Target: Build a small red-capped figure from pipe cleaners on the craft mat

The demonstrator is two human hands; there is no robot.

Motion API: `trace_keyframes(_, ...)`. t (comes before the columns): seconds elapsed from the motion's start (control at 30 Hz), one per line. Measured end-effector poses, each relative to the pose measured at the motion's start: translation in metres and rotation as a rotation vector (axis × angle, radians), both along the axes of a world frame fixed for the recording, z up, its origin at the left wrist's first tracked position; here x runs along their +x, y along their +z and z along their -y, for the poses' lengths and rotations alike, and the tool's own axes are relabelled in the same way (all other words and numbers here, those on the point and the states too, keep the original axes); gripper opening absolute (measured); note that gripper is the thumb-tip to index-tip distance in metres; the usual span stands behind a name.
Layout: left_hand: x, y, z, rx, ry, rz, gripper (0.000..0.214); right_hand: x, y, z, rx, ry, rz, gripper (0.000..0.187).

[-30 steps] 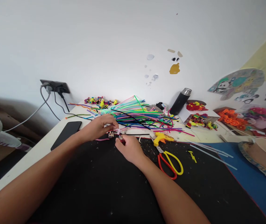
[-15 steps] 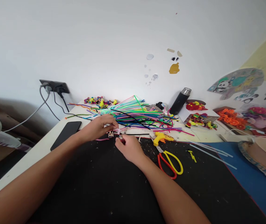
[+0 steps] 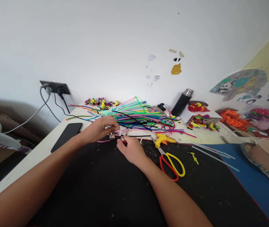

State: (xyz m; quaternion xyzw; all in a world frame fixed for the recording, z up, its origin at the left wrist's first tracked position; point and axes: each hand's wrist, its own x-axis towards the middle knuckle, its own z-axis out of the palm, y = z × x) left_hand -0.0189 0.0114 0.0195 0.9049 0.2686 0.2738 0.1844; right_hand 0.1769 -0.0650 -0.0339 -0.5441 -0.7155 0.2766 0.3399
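Observation:
My left hand (image 3: 103,127) is closed in a pinch on a small pale pink piece of pipe cleaner (image 3: 118,132). Just to its right, my right hand (image 3: 132,149) is closed around what looks like a lighter (image 3: 123,140), with a silvery top and a dark red body. The lighter's top is close to the pink piece; whether they touch I cannot tell. Under my left hand lies a small patterned object (image 3: 111,136), beside a pink strip (image 3: 103,141). Behind both hands spreads a heap of many-coloured pipe cleaners (image 3: 136,115).
Right of my hands lie a yellow glue gun (image 3: 164,139), scissors (image 3: 172,165) with red and yellow handles, and clear glue sticks (image 3: 216,154). A phone (image 3: 66,137) is at the left; a black flask (image 3: 182,102) leans at the back. A basket (image 3: 252,157) stands far right.
Almost nothing differs. Both hands keep their places, with at most a tiny shift of the fingers around the lighter and the pink piece.

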Motion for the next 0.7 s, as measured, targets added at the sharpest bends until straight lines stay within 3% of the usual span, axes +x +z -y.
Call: trace_keyframes(0.7,0.0032,-0.0045,-0.0001,0.042,-0.016,-0.008,0.021,0.0000,0.0001,0.0001,-0.013,0.005,0.024,0.035)
